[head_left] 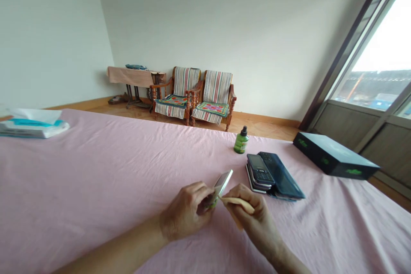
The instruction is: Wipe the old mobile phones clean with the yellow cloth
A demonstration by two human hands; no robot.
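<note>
A small phone (224,181) with a pale edge is held tilted up in my left hand (189,209), the fingers closed round its lower part. My right hand (252,214) pinches a thin cream-coloured cloth (239,202), and one tip of it touches the edge of the phone. Part of the cloth hangs below the fingers. To the right lies a stack of phones, with a dark keypad phone (260,169) on top. Beside that stack is a large dark blue phone (282,175) on others. A green spray bottle (240,140) with a black top stands behind.
A pink cloth (128,158) covers the surface. A pack of tissues (35,124) lies at the far left, a black box (334,156) at the right. Beyond are two wooden chairs (213,94), a covered sewing table (131,76) and a window (379,72).
</note>
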